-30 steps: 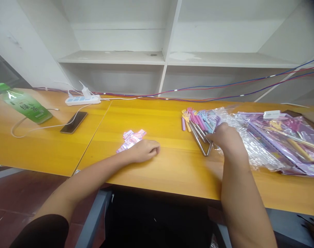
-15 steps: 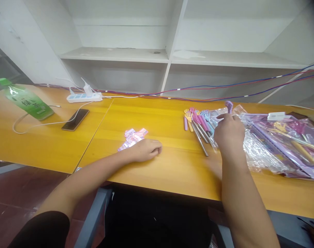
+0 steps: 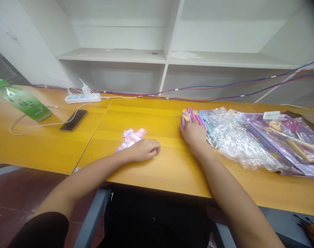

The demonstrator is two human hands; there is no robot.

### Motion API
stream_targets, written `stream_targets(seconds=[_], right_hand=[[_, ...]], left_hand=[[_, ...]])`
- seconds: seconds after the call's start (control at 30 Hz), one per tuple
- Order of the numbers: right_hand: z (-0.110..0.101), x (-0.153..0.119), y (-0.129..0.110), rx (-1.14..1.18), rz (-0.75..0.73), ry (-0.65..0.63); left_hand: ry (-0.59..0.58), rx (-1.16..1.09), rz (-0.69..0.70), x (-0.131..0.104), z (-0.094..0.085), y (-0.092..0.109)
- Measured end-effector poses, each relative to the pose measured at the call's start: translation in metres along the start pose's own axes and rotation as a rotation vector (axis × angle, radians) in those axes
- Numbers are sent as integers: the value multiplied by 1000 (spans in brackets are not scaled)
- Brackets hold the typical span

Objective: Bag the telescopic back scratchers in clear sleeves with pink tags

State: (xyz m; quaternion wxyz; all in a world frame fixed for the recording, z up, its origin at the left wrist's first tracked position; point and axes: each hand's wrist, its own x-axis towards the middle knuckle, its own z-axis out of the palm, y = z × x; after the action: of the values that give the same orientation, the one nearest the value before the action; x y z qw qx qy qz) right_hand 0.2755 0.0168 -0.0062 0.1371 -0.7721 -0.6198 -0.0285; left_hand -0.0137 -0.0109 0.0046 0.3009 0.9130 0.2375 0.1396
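Observation:
My left hand [image 3: 146, 150] rests on the table with its fingers curled in, and nothing shows in it. Just behind its wrist lies a small heap of pink and purple printed slips [image 3: 131, 137]. At the right, my right hand [image 3: 195, 135] is closed at the near left of a row of back scratchers [image 3: 202, 119] with hand-shaped heads in yellow, pink, purple and blue. It seems to grip one of them, though the fingertips and shafts are hidden beneath it. Crumpled clear plastic wrapping [image 3: 236, 137] lies directly right of the row.
A purple package [image 3: 286, 137] with more back scratchers under clear film lies at the far right. On the left are a green bottle [image 3: 24, 103], a phone [image 3: 74, 120] and a power strip [image 3: 83, 98]. Cables [image 3: 136, 94] run along the back below white shelves [image 3: 115, 55].
My right hand has moved left and down from above the plastic wrapping, carrying a purple back scratcher, to the left end of the row. My left hand has stayed in place.

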Motion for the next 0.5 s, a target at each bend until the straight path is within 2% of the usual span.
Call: stream_targets(seconds=[0.17,0.23,0.3,0.4,0.5], right_hand=[[-1,0,-4,-89,39,13],[-3,-3,-7,-43,2,29],[-5,-7,-10,82,-101,55],[-7,-19,-21,370,-310,96],[-8,-37,-39,616,-493,94]], left_hand=[[4,-3,-25,0,0,2],[60,-53,-81,1,2,0],[172,-177,-171,3,6,-4],[341,-485,-294,8,10,-13],[439,-796,-364,14,11,-23]])
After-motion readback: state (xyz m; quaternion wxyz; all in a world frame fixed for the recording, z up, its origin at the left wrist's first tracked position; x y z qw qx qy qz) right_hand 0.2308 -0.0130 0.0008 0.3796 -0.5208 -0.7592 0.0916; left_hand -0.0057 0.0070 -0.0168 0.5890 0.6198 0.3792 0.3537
